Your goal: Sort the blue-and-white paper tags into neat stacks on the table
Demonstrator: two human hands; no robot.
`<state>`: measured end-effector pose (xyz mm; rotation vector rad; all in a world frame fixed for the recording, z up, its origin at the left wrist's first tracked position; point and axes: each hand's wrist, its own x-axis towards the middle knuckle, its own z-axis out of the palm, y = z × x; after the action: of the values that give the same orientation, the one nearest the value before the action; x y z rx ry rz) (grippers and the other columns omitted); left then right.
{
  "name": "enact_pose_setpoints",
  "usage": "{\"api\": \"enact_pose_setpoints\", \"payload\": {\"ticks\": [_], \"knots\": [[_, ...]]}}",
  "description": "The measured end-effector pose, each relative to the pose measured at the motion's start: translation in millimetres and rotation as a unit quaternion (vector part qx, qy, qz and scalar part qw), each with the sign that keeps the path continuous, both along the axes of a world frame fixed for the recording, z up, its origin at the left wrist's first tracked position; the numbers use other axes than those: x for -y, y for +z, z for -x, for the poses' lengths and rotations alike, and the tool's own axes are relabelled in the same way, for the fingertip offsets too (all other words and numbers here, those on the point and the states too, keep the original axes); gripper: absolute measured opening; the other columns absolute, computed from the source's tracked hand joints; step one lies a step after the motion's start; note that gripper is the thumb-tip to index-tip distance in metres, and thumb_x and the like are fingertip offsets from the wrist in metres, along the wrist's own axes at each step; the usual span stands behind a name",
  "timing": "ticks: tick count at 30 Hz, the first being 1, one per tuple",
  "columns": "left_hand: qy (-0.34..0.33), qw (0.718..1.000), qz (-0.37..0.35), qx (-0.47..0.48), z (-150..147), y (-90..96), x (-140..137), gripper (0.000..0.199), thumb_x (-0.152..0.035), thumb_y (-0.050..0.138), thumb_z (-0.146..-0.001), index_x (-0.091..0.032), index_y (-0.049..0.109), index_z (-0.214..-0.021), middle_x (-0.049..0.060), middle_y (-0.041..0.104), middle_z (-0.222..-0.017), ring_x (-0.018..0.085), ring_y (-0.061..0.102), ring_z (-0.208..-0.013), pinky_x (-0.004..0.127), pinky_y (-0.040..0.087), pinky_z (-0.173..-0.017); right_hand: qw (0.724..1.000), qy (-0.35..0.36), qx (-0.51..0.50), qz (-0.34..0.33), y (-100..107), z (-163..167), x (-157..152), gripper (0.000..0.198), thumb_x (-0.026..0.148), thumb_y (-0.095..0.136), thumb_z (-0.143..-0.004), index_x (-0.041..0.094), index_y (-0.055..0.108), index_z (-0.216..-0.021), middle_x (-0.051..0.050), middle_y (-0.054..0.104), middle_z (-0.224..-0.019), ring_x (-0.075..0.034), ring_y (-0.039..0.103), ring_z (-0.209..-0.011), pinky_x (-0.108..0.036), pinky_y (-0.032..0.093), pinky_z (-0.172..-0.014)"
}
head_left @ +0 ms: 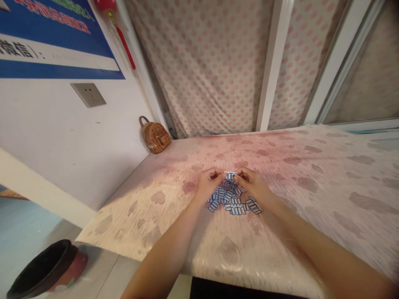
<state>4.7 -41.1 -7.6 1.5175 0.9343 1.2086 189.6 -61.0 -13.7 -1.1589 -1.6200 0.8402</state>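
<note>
A small flat white piece with blue markings (230, 175) is pinched between my two hands above the table. My left hand (208, 182) grips its left edge with thumb and fingers closed. At its right edge, my right hand (254, 183) is closed in a similar pinch. Just below the hands lies a loose pile of small flat blue-and-white pieces (222, 195), overlapping one another at different angles. Some pieces at the front of the pile (236, 209) sit side by side, and several more lie near my right wrist. Their exact kind is too small to tell.
A table with a glossy leaf-patterned cover (124, 224) spreads under the hands. At its back left corner stands a small brown backpack-shaped bag (157, 137) against the wall. Polka-dot curtains (215, 66) hang behind. A dark bin (46, 270) stands on the floor at left.
</note>
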Motion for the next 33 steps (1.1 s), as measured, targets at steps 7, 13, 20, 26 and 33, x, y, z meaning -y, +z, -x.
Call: {"api": "enact_pose_setpoints", "payload": {"ticks": [7, 13, 20, 26, 33], "knots": [[0.005, 1.000, -0.003, -0.005, -0.5, 0.8, 1.6, 0.033, -0.045, 0.073, -0.075, -0.013, 0.069, -0.078, 0.003, 0.066, -0.068, 0.013, 0.059, -0.060, 0.023, 0.047, -0.058, 1.000, 0.015, -0.002, -0.011, 0.5, 1.4, 1.2, 0.018, 0.039, 0.055, -0.084, 0.022, 0.055, -0.079, 0.002, 0.059, -0.066, -0.014, 0.055, -0.055, -0.028, 0.042, -0.056], [0.002, 1.000, -0.005, -0.011, -2.7, -0.9, 2.1, 0.031, -0.044, 0.071, -0.077, -0.013, 0.069, -0.079, 0.003, 0.066, -0.068, 0.013, 0.059, -0.060, 0.024, 0.048, -0.058, 1.000, 0.013, 0.007, -0.014, -3.4, 1.4, 0.8, 0.016, 0.037, 0.055, -0.086, 0.023, 0.056, -0.080, 0.002, 0.060, -0.067, -0.014, 0.056, -0.057, -0.028, 0.043, -0.058], [0.169, 0.961, -0.078, -0.206, 27.2, -6.9, -23.2, 0.013, -0.023, 0.062, -0.083, -0.015, 0.072, -0.082, 0.004, 0.071, -0.080, 0.015, 0.063, -0.075, 0.024, 0.048, -0.071, 0.998, -0.046, -0.011, -0.033, -1.0, -4.1, 0.7, 0.015, 0.035, 0.055, -0.086, 0.022, 0.056, -0.079, 0.001, 0.061, -0.069, -0.015, 0.059, -0.062, -0.027, 0.045, -0.058], [0.197, 0.913, -0.023, -0.357, 43.3, -16.7, -29.4, 0.024, -0.030, 0.079, -0.066, -0.019, 0.073, -0.086, 0.005, 0.070, -0.083, 0.017, 0.061, -0.079, 0.026, 0.046, -0.072, 0.997, -0.058, -0.027, -0.037, 1.6, -8.4, -2.9, 0.015, 0.037, 0.055, -0.083, 0.022, 0.057, -0.079, 0.001, 0.061, -0.066, -0.017, 0.061, -0.061, -0.028, 0.045, -0.057], [0.186, 0.931, -0.048, -0.311, 35.9, -18.7, -30.8, 0.015, -0.024, 0.078, -0.065, -0.018, 0.064, -0.066, 0.001, 0.062, -0.067, 0.015, 0.056, -0.066, 0.025, 0.039, -0.063, 0.997, -0.057, -0.016, -0.049, 0.3, -7.4, -1.4, 0.012, 0.033, 0.054, -0.084, 0.022, 0.058, -0.082, 0.000, 0.063, -0.072, -0.017, 0.060, -0.067, -0.028, 0.046, -0.062]]}}
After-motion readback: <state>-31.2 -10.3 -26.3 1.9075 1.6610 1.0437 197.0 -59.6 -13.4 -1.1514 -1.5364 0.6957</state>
